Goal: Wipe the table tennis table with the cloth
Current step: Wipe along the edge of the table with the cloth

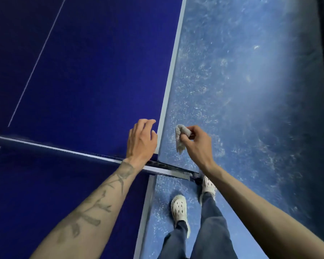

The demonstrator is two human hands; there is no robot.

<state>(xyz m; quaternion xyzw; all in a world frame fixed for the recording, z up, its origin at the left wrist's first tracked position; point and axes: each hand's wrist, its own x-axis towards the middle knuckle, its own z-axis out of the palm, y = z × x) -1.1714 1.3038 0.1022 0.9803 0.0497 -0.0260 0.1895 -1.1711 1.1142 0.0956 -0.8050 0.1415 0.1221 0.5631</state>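
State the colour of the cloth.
Light grey, seen in the head view, where the right hand grips the cloth.

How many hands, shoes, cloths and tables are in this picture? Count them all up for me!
2 hands: left hand, right hand
2 shoes
1 cloth
1 table
Total: 6
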